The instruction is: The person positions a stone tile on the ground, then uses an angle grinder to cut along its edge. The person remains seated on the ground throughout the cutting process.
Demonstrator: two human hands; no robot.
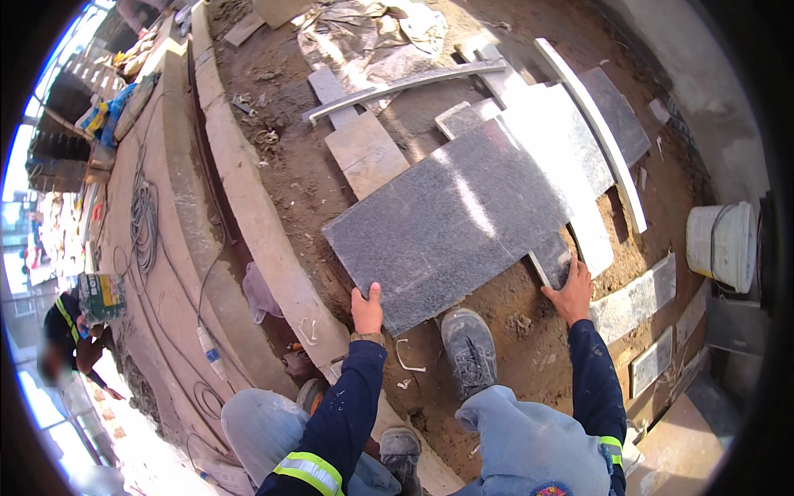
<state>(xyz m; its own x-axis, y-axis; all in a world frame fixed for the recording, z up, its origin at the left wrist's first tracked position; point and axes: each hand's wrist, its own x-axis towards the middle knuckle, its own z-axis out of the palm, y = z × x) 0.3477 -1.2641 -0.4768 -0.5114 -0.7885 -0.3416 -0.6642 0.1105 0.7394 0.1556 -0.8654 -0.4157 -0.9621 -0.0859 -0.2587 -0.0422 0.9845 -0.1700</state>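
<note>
A large dark grey speckled stone slab (447, 223) lies slanted before me over other pieces on the soil. At its near left edge is my left hand (366, 312), closed, thumb upward and the other fingers partly hidden. To the right, my right hand (572, 295) grips the near end of a smaller dark stone piece (552, 258), thumb on one side and fingers on the other. That piece sticks out from beneath the big slab. My boot (469, 347) stands on the dirt close to the slab's near edge.
Long pale stone strips (591, 124) and a curved strip (405, 89) lie around the slab. A white bucket (719, 241) stands by the right wall. Leftward runs a concrete kerb (248, 178), with coiled cable (144, 217) beyond it. Another person (70, 335) bends at far left.
</note>
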